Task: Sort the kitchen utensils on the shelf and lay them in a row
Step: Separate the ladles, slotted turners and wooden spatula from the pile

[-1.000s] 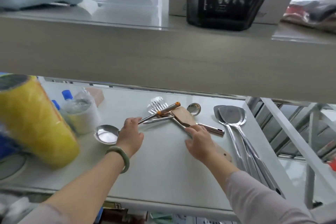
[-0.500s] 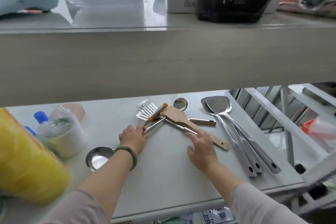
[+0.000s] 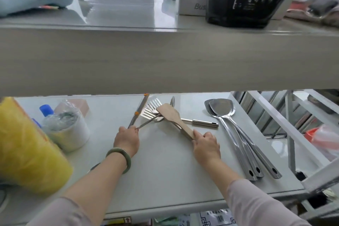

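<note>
Left of the wooden spatula (image 3: 170,113) on the shelf (image 3: 165,170), the left hand (image 3: 126,138) grips an orange-banded utensil (image 3: 139,111) and a slotted turner (image 3: 152,109) by their handles. The right hand (image 3: 206,143) clasps the wooden spatula's handle; steel turners (image 3: 229,115) lie to its right.

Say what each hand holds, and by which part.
Left hand grips the orange-tipped tool and slotted turner by their handle ends; right hand grips the wooden spatula's handle.

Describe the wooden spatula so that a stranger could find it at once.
On the lower shelf, find the crossed utensils in the middle. The wooden spatula lies on top, its handle in the right hand. It alone is pale wood; its neighbours, like the turner in the left hand, are metal.
</note>
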Demonstrator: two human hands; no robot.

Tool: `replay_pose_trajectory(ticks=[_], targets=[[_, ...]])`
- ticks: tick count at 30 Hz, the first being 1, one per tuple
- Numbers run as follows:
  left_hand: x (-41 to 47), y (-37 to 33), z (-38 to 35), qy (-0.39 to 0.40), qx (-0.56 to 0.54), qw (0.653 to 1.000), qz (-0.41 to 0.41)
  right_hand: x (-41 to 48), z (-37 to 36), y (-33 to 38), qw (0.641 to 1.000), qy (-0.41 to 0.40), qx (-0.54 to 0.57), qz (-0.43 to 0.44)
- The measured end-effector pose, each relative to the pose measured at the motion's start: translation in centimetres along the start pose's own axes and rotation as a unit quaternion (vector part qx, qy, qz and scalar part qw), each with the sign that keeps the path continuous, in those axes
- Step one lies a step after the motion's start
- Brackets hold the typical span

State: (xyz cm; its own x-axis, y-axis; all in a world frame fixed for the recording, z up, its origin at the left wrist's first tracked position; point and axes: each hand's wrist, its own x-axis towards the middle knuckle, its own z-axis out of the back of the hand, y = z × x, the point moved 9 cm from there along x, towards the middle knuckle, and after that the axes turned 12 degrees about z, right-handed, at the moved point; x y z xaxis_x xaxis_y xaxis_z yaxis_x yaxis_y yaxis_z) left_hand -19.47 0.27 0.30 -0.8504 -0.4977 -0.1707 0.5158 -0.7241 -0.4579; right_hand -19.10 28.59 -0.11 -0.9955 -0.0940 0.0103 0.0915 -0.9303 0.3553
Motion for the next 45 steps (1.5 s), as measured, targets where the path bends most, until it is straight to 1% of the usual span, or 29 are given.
replay_pose_trajectory(ticks=[4,8,10,12,14,15,16,17,18,19,20,21,22,23,24,26,27,28,30,31,35,37,39,40,42,43,45], targets=[[0.1,1.1,1.4,-0.018,-0.003,1.000,0.011,-0.1,-0.2,0.6,1.000,-0.021,0.020,-0.008],[0.0,2.2,2.1,-0.024,-0.026,0.999,0.040,-0.1,0.0,-0.3,0.998,-0.042,0.031,-0.045],[-0.2,1.9,2.4,-0.033,-0.016,0.999,0.021,-0.1,-0.2,-1.4,0.996,-0.023,0.015,-0.080],[-0.7,0.9,2.5,-0.040,-0.007,0.999,-0.017,0.1,-0.2,-1.9,0.995,0.003,-0.012,-0.102],[-1.3,0.0,2.3,-0.031,-0.026,0.998,-0.050,0.5,0.2,-1.5,0.994,0.009,-0.070,-0.088],[-1.7,-0.4,2.1,-0.027,-0.032,0.997,-0.067,0.8,0.5,-1.1,0.994,-0.001,-0.089,-0.067],[-2.1,-0.9,1.9,-0.027,-0.031,0.995,-0.088,1.0,1.0,-0.2,0.996,-0.021,-0.084,-0.033],[-2.6,-1.5,1.7,-0.030,-0.018,0.993,-0.116,1.1,1.2,1.0,0.998,-0.044,-0.046,0.009],[-3.2,-2.1,1.5,-0.040,-0.002,0.988,-0.148,1.0,1.5,2.3,0.997,-0.063,0.027,0.047],[-3.9,-2.7,1.4,-0.063,0.016,0.981,-0.181,0.9,1.3,3.5,0.988,-0.062,0.122,0.067],[-4.6,-3.3,1.4,-0.089,0.035,0.972,-0.215,0.8,0.5,4.5,0.968,-0.032,0.244,0.053],[-5.3,-3.9,1.2,-0.113,0.052,0.960,-0.250,0.7,-0.7,5.5,0.925,0.007,0.379,0.013],[-6.0,-4.5,1.1,-0.131,0.070,0.947,-0.285,0.7,-2.0,6.6,0.863,0.047,0.502,-0.036],[-6.6,-5.0,0.7,-0.144,0.089,0.933,-0.317,0.6,-3.1,7.5,0.792,0.079,0.601,-0.080],[-7.0,-4.9,0.7,-0.157,0.106,0.921,-0.339,0.5,-3.7,9.0,0.727,0.106,0.670,-0.110],[-8.3,-5.3,0.8,-0.178,0.114,0.895,-0.394,0.5,-3.9,10.2,0.633,0.118,0.750,-0.148],[-8.9,-5.6,0.6,-0.179,0.116,0.881,-0.422,0.7,-3.8,9.9,0.611,0.109,0.769,-0.156],[-9.5,-5.6,0.6,-0.175,0.118,0.871,-0.444,0.8,-3.6,9.5,0.604,0.097,0.776,-0.156],[-10.4,-5.6,0.1,-0.152,0.110,0.853,-0.486,1.1,-2.9,7.7,0.628,0.067,0.760,-0.152],[-10.5,-5.3,-0.1,-0.133,0.111,0.848,-0.500,1.3,-2.8,6.6,0.649,0.055,0.744,-0.151],[-10.1,-4.2,-0.8,-0.064,0.149,0.841,-0.515,1.3,-2.3,3.3,0.713,0.049,0.685,-0.138],[-10.0,-4.0,-0.7,-0.049,0.142,0.840,-0.521,1.1,-2.0,3.2,0.711,0.080,0.690,-0.108],[-9.8,-3.8,-0.3,-0.059,0.130,0.842,-0.520,0.7,-1.8,4.1,0.702,0.134,0.694,-0.086],[-9.7,-3.8,-0.1,-0.073,0.127,0.842,-0.520,0.6,-1.7,4.6,0.712,0.157,0.680,-0.077],[-9.8,-3.8,0.0,-0.088,0.124,0.839,-0.522,0.3,-1.5,4.8,0.755,0.177,0.628,-0.060],[-10.0,-3.9,0.0,-0.088,0.123,0.837,-0.526,0.0,-1.3,5.1,0.769,0.184,0.610,-0.050],[-10.3,-4.2,-0.2,-0.081,0.126,0.828,-0.541,-0.8,-1.4,5.6,0.783,0.191,0.591,-0.040]])
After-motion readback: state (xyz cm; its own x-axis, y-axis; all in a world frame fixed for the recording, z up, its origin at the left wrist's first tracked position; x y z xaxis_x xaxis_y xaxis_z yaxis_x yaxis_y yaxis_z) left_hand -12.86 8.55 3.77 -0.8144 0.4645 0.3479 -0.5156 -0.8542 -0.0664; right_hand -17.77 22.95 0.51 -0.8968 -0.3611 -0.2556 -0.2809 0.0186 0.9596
